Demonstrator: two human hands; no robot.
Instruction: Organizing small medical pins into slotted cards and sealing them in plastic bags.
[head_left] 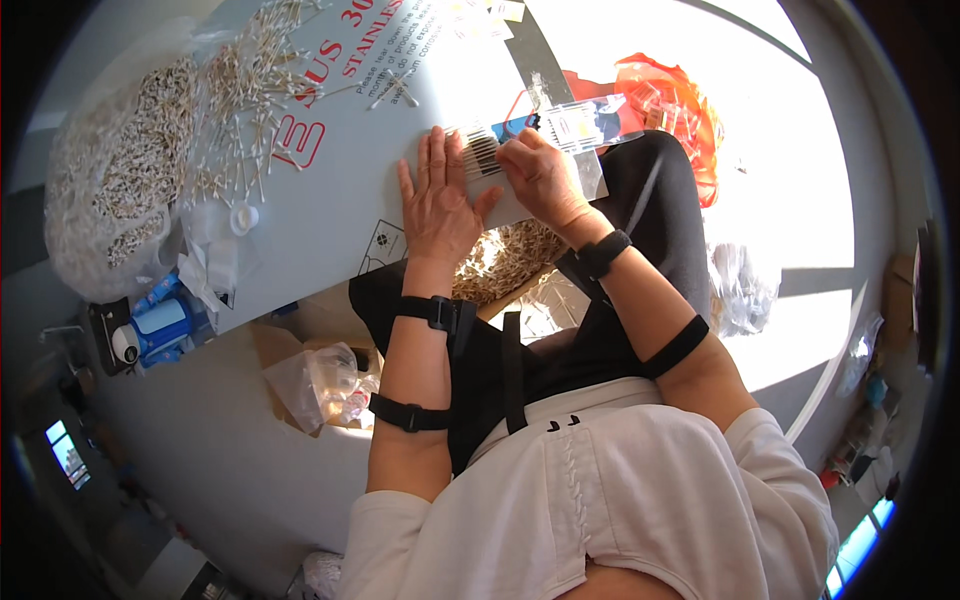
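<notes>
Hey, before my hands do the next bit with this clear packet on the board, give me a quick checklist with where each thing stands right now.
1. Left hand flat on the board, fingers spread beside the packet: ok.
2. Right hand on the packet, fingers curled at its near end: ok.
3. Packet lying flat on the board: partly; its far end overhangs the edge, not ok.
4. Cotton swabs loose and within reach at the left: ok.
5. Swab count inside the packet: cannot tell, hands cover it.
6. Packet sealed or open: cannot tell.
</notes>
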